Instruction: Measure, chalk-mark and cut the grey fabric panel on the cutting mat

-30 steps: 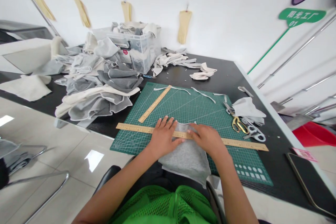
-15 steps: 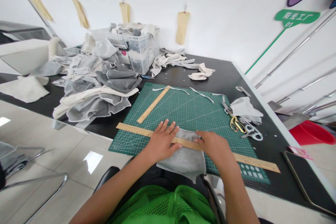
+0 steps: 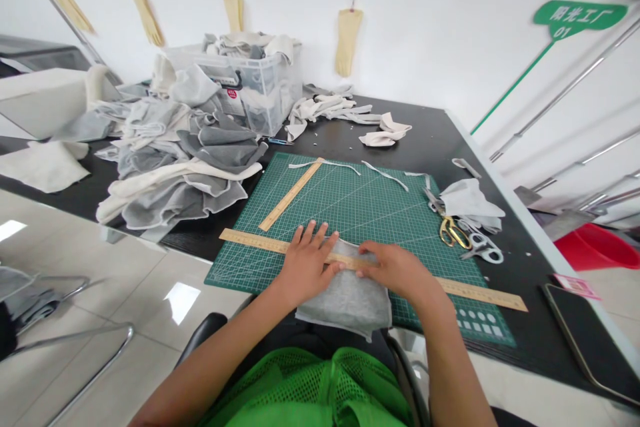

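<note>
A long wooden ruler point(image 3: 483, 292) lies across a piece of grey cloth point(image 3: 345, 303) at the near edge of the green cutting mat point(image 3: 370, 203). My left hand point(image 3: 307, 263) rests flat over ruler and cloth with its fingers spread. To its right, my right hand point(image 3: 395, 270) grips the ruler, fingertips at the far edge and thumb at the near edge. The cloth's lower part hangs over the table edge towards my lap. A shorter wooden ruler point(image 3: 291, 195) lies slantwise farther up the mat, near thin cloth strips point(image 3: 384, 175).
Gold-handled scissors point(image 3: 453, 232) and white-handled scissors point(image 3: 484, 248) lie at the mat's right, beside pale cloth point(image 3: 470, 203). A phone point(image 3: 587, 333) sits at the right edge. Leftward are a heap of grey cloths point(image 3: 165, 147) and a clear plastic bin point(image 3: 265, 97).
My right hand has shifted left along the long ruler, closer to my left hand. The ruler's right end has swung slightly away from me. My left hand stays on it.
</note>
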The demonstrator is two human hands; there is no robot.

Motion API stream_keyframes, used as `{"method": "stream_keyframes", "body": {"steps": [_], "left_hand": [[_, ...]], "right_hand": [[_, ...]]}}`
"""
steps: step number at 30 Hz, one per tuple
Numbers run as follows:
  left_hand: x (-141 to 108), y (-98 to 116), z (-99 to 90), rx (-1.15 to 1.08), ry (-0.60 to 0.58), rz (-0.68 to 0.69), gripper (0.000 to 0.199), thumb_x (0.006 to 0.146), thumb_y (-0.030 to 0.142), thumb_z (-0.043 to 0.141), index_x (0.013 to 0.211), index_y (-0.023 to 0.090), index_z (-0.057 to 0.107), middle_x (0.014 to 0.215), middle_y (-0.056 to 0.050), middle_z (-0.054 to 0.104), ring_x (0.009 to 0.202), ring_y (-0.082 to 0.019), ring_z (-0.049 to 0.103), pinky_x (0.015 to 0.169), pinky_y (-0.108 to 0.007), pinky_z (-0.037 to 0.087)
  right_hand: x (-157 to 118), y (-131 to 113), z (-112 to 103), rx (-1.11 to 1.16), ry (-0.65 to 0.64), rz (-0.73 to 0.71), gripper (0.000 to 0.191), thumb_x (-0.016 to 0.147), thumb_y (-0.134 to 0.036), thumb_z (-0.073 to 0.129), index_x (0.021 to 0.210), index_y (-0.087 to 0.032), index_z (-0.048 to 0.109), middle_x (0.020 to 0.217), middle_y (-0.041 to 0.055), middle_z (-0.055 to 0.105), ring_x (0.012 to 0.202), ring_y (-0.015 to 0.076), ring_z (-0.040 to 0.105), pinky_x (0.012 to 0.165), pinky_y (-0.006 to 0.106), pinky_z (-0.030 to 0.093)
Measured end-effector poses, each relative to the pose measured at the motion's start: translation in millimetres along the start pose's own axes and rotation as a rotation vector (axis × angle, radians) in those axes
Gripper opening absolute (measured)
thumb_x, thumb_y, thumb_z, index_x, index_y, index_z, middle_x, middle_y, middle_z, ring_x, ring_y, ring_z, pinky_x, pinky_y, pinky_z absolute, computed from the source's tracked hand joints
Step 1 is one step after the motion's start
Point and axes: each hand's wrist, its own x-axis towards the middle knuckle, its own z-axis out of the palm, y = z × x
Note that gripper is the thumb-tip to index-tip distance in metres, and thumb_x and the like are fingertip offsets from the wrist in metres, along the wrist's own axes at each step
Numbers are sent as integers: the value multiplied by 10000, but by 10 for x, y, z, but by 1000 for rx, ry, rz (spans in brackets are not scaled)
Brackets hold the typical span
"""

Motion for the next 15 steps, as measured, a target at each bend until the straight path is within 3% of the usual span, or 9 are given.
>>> {"method": "stream_keyframes", "body": {"steps": [6,11,15], "left_hand": [[78,-189,-39,-10,-27,40,579,1030,538,395,1518,231,449,1580,-55,451,1504,-329,323,1237,-553,253],[101,-226,2,12,9,25,515,1045,451,405,1500,216,464,1578,-74,449,1508,-331,315,1228,-552,278],[118,-227,3,21,110,21,462,1014,356,514,1450,202,512,1565,-117,446,1514,-327,300,1201,-524,333]], "right_hand": [[72,86,35,-81,103,-57,188,899,-399,652,1032,-281,713,957,30,766,897,223,685,687,274,351],[137,86,90,-100,160,-59,209,929,-406,617,1070,-279,705,980,30,769,892,217,687,709,278,370],[163,108,117,-108,200,-45,222,956,-406,582,1096,-278,698,1008,31,773,892,215,688,714,282,378]]}}
